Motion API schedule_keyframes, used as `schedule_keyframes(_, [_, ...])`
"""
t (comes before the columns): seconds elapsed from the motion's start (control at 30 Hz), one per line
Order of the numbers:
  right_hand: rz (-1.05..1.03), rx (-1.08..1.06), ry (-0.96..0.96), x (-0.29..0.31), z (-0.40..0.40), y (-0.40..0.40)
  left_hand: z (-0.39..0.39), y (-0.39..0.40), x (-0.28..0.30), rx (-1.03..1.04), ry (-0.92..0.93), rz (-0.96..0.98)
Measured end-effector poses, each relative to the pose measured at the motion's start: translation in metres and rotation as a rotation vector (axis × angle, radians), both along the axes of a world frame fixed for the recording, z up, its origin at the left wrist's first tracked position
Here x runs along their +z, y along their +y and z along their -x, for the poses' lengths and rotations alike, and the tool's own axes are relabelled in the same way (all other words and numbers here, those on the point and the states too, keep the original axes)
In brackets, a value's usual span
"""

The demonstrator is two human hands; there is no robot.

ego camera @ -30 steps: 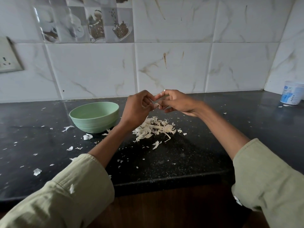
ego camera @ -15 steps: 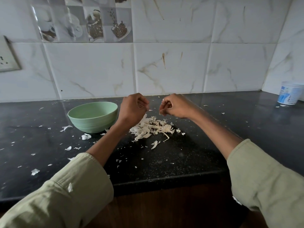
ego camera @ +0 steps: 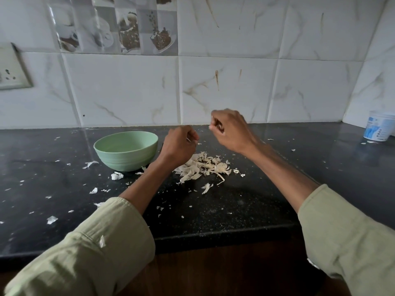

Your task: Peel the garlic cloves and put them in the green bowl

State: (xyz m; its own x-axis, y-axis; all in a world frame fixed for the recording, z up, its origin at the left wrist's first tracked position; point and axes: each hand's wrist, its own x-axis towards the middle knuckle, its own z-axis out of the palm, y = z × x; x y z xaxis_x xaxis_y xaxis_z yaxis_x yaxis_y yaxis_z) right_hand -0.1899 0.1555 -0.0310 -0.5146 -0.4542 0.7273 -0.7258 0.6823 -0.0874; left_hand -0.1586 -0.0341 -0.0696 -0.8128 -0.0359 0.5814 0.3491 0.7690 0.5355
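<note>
The green bowl point(ego camera: 126, 160) stands on the black counter, left of centre; its inside is hidden from this angle. My left hand point(ego camera: 178, 146) hovers just right of the bowl with its fingers curled around a small pale piece, which looks like a garlic clove. My right hand point(ego camera: 229, 130) is raised higher and further right, pinching a tiny white bit, apparently a scrap of skin, at its fingertips. A pile of garlic skins point(ego camera: 203, 167) lies on the counter under and between the hands.
Small skin flakes point(ego camera: 116, 175) are scattered over the counter point(ego camera: 277, 199) around the bowl and to the left. A white plastic cup point(ego camera: 379, 129) stands at the far right by the tiled wall. A wall socket point(ego camera: 10, 69) is at the left. The counter's front edge point(ego camera: 213, 233) runs below my forearms.
The hands were joined over the pile, then pulled apart. My right hand has since risen and moved right; my left hand stays near the bowl.
</note>
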Motion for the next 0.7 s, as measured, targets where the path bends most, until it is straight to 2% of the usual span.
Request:
schedule_keyframes(0.03, [0.033,-0.018,0.072,0.001,-0.001,0.000,0.000,0.000,0.000,0.001,0.001,-0.001])
schedule_keyframes(0.07, [0.028,-0.033,0.055,0.002,-0.001,0.001,0.000,0.000,0.000,-0.001,-0.002,-0.005])
schedule_keyframes(0.1, [-0.038,-0.049,-0.063,-0.001,-0.001,0.000,0.001,0.001,0.000,-0.006,-0.003,-0.009])
schedule_keyframes(0.17, [-0.282,-0.114,-0.432,-0.014,-0.002,-0.003,0.000,0.002,0.001,-0.001,-0.001,0.001])
schedule_keyframes(0.23, [-0.313,-0.123,-0.584,-0.020,0.004,-0.002,0.001,0.002,0.001,-0.009,0.002,0.002])
schedule_keyframes(0.4, [-0.153,-0.057,-0.557,-0.014,0.001,0.006,-0.001,0.004,0.001,-0.040,-0.001,-0.039])
schedule_keyframes(0.53, [0.293,0.164,-0.665,-0.007,0.003,0.001,-0.004,0.006,0.004,-0.096,0.001,-0.147])
schedule_keyframes(0.57, [0.352,0.211,-0.686,-0.005,0.005,0.000,-0.006,0.006,0.005,-0.106,0.017,-0.180])
schedule_keyframes(0.7, [0.447,0.345,-0.752,-0.005,0.001,-0.003,-0.011,0.007,0.011,-0.116,0.070,-0.263])
